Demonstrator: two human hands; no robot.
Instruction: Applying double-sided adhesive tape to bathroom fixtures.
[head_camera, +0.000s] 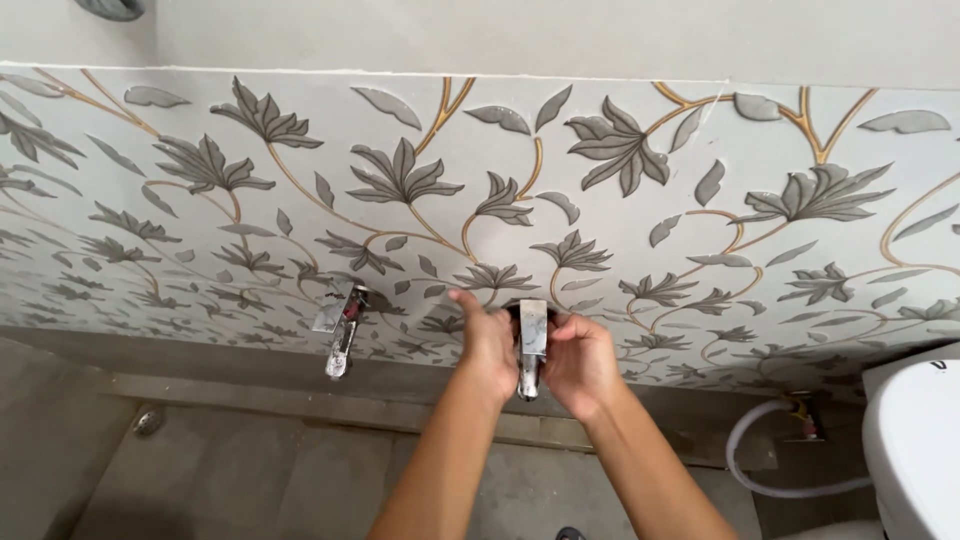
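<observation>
Room: bathroom corner seen from above, with grey floor slabs (250, 470) and a round drain (148, 420) at the far left.
Wall: tiles (620, 200) with grey leaves and gold stems, plain plaster above them.
Right tap: a chrome tap (531, 345) stands out from the tiled wall low down, its spout pointing at the floor; it sits flush against the tiles as far as the view shows.
Left hand: the left hand (487, 345) is closed round the tap's left side, thumb raised toward the wall, fingers wrapped behind the body.
Right hand: the right hand (580, 362) cups the tap from the right, fingers curled at its base by the wall; it grasps the tap too.
Left tap: a second chrome tap (340, 335) is fixed to the same wall, well apart from both hands and untouched.
Other: a white toilet (915, 440) at the right edge, with a white hose (775, 480) looping from a wall valve (805, 415).
Progress: both taps look mounted; the one in hand appears still being seated or tightened, and whether it is fully home cannot be told.
</observation>
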